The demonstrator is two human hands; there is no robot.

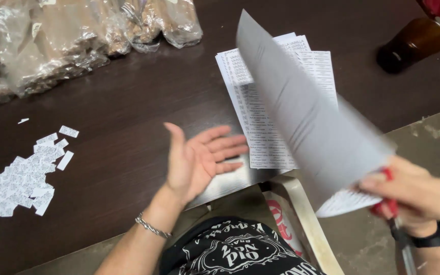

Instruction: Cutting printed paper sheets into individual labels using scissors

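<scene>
1. Right hand (413, 196) clamped on red-handled scissors (390, 206) and a paper sheet (301, 112), raised off the table edge.
2. Left hand (199, 160) spread, empty, above the dark table (128, 97).
3. Plastic bags (52, 40) with brown contents, far left.
4. Cut labels (24, 178) piled loose.

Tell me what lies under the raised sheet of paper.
Under the raised sheet, held in the right hand, a stack of printed sheets lies on the dark table. The stack's right part is covered, so its full extent cannot be seen.
</scene>
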